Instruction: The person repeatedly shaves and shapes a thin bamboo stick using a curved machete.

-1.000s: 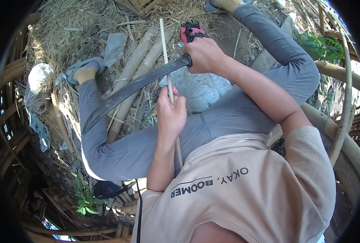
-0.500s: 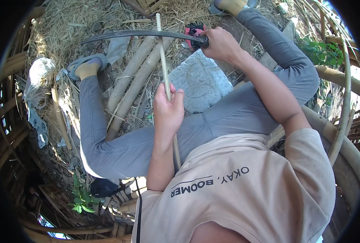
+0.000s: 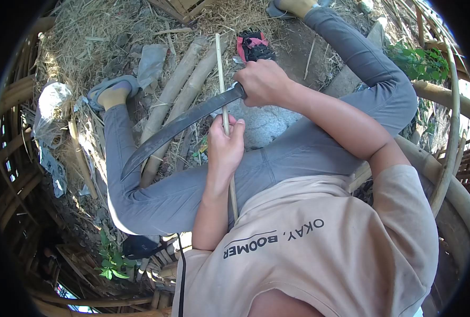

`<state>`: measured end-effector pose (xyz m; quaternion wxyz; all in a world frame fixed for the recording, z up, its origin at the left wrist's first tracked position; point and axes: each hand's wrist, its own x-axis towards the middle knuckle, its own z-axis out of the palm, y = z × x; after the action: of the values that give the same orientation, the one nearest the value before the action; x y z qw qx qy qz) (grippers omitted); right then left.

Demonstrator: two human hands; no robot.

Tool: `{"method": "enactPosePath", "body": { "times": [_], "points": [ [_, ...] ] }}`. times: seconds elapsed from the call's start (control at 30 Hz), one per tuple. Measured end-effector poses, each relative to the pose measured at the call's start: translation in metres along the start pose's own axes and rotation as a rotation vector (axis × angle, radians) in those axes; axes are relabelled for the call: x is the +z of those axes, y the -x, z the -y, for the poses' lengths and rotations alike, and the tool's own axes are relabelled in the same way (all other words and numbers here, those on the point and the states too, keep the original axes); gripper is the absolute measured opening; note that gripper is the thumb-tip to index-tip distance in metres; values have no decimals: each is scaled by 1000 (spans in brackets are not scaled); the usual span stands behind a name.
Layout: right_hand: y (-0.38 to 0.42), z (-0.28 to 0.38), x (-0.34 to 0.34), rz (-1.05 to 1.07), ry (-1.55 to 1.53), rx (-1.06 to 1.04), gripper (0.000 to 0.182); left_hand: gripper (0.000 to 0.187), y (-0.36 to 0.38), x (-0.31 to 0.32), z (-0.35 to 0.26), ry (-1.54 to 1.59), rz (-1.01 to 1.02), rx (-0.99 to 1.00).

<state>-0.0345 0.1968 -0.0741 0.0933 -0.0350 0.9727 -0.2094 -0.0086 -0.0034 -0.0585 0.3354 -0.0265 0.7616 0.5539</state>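
Note:
My left hand point(image 3: 225, 147) is closed around a thin pale strip point(image 3: 220, 61), which stretches from beside my shirt up past the fist. My right hand point(image 3: 264, 83) grips the handle of a long, curved dark blade point(image 3: 177, 128). The blade slants down to the left, crossing the strip just above my left fist, with its tip over my left knee. Beneath my hands lies a pale stone block point(image 3: 269, 126), partly hidden by my right forearm and leg.
Two bamboo poles point(image 3: 174, 98) lie on the ground left of the stone. A pink and black item point(image 3: 255, 46) is beyond my right hand. Plastic scraps point(image 3: 152, 63), straw point(image 3: 95, 39) and a green plant point(image 3: 420, 63) lie around my spread legs.
My right hand has drawn the blade back toward my body along the strip, and its tip has swung down and toward my left knee. My left hand has shifted slightly right and down.

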Motion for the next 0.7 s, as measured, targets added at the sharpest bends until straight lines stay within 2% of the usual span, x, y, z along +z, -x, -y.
{"method": "enactPosePath", "body": {
  "times": [0.07, 0.17, 0.23, 0.27, 0.37, 0.47, 0.57, 0.7],
  "points": [
    [-4, -13, 5, -45, -1, 14, 26, 15, 10, 1, -12, -55, -4, 26],
    [-7, -44, 5, -250, 0, 74, 33, 15, 17, 1, -17, -71, 7, 71],
    [-4, -54, -9, -177, -14, 197, 37, 15, 21, -1, -18, -83, 14, 97],
    [-2, -53, -17, -153, -18, 191, 27, 15, 21, 1, -20, -97, 19, 115],
    [-7, -52, -27, -159, 24, 217, 27, 16, 17, 2, -23, -67, 30, 113],
    [-12, -58, -26, -232, 43, 226, 27, 15, 21, -4, -23, -51, 3, 106],
    [-16, -86, -32, -270, 77, 378, 40, 14, 24, -6, -25, 31, 21, 102],
    [-6, -102, -33, -402, -25, 364, 32, 13, 24, -6, -39, 183, 106, 93]
  ]
}}
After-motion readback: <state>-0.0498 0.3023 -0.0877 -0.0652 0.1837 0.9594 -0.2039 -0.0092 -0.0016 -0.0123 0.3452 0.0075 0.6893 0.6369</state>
